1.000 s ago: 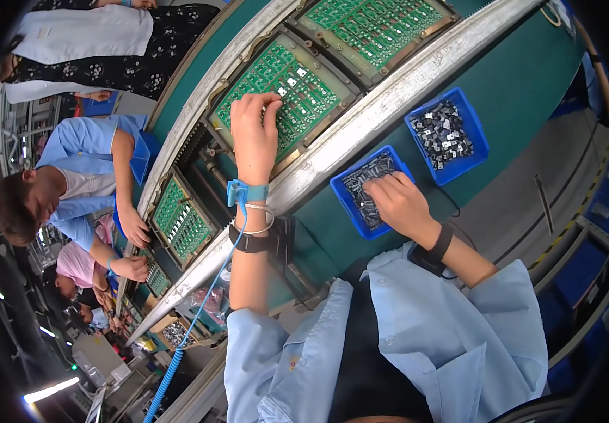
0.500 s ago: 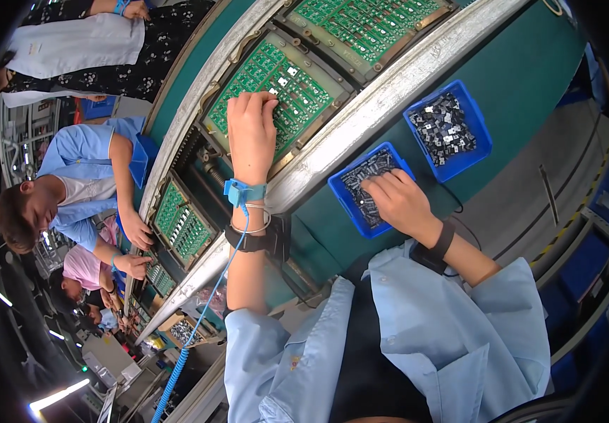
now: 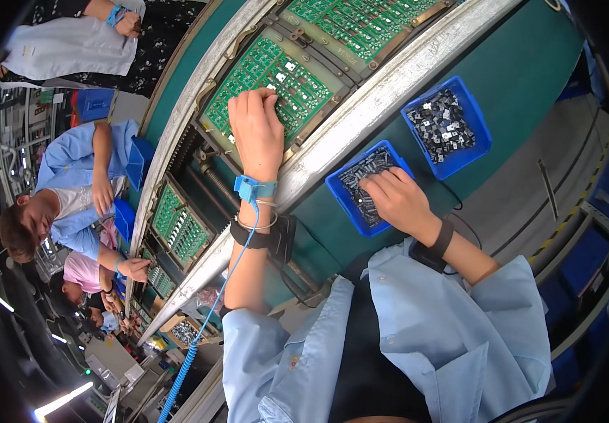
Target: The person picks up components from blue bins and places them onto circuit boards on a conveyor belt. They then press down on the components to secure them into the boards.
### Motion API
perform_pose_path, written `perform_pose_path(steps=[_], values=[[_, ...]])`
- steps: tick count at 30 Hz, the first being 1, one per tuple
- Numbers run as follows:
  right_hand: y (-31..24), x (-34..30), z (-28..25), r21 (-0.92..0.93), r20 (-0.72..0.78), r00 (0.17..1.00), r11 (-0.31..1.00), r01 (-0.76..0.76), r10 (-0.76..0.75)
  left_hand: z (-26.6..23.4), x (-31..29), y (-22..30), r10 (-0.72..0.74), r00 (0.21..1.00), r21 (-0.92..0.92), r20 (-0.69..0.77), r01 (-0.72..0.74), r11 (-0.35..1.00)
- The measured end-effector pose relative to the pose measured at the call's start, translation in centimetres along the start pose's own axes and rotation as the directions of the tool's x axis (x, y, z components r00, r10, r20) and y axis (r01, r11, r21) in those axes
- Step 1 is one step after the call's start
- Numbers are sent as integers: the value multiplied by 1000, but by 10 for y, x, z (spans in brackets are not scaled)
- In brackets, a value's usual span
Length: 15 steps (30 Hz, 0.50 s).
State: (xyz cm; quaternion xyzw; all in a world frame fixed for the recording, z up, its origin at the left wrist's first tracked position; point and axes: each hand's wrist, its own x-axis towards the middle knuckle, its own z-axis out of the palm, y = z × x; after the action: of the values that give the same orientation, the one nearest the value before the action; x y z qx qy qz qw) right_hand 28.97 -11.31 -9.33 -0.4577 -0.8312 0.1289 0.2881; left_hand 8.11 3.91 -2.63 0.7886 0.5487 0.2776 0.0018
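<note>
My left hand (image 3: pixel 256 134) is over a panel of green circuit boards (image 3: pixel 262 62) in a metal frame. Its fingers are drawn together and the tips touch down near small white parts (image 3: pixel 281 78); whatever they pinch is hidden. A blue strap (image 3: pixel 254 187) with a coiled cord circles that wrist. My right hand (image 3: pixel 402 204) reaches into a blue bin (image 3: pixel 347 204) of small dark, pin-like parts (image 3: pixel 358 185). The fingers there are bent together, their tips among the parts, so what they grip cannot be made out.
A second blue bin (image 3: pixel 481 137) holds black and white square parts. Another framed board panel (image 3: pixel 361 32) lies beyond, and one more (image 3: pixel 181 229) sits to the left on the rail (image 3: pixel 389 95). A co-worker in light blue (image 3: pixel 72 162) works at the left; another person stands at the far left.
My left hand has shifted slightly right and down at the board panel. My right hand stays in the bin. A co-worker's arm has drawn back from the panel at the left.
</note>
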Motion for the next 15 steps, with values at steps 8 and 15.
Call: perform_pose_path(steps=[8,15], values=[[3,0,0,1,3,1000,1000,-1,1,5,2,0,37,999,7,-15,-37,999],[5,0,2,11,19,1000,1000,-11,10,6,1,-4,-41,999,-62,-17,40,997]])
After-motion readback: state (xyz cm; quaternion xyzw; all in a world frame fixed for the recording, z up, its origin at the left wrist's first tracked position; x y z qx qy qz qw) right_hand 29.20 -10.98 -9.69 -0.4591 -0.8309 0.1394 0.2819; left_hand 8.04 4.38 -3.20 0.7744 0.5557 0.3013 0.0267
